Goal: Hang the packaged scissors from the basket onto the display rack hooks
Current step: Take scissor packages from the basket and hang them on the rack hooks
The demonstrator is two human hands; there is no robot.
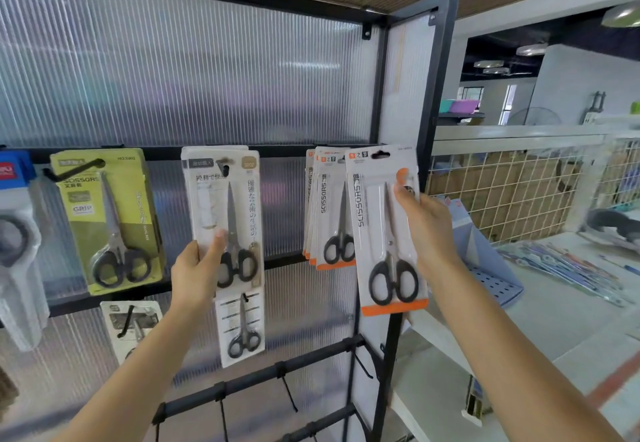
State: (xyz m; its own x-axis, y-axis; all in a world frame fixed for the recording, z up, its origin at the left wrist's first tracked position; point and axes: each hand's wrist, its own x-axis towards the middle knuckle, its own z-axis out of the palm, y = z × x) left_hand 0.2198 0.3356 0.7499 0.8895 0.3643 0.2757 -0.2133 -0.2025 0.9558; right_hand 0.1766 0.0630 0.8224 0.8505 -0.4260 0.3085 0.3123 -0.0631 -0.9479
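My left hand grips the lower left edge of a white scissors pack, held up at a hook on the rack's upper bar. My right hand pinches the right edge of an orange-trimmed white scissors pack, raised just right of several matching packs that hang on a hook. A green scissors pack hangs further left. A smaller white pack hangs on the row below. The basket is not in view.
The black display rack has a ribbed translucent back panel and bare hooks on its lower bars. A blue-topped pack hangs at the far left. To the right stand a blue plastic tray, a white table and a wire-mesh fence.
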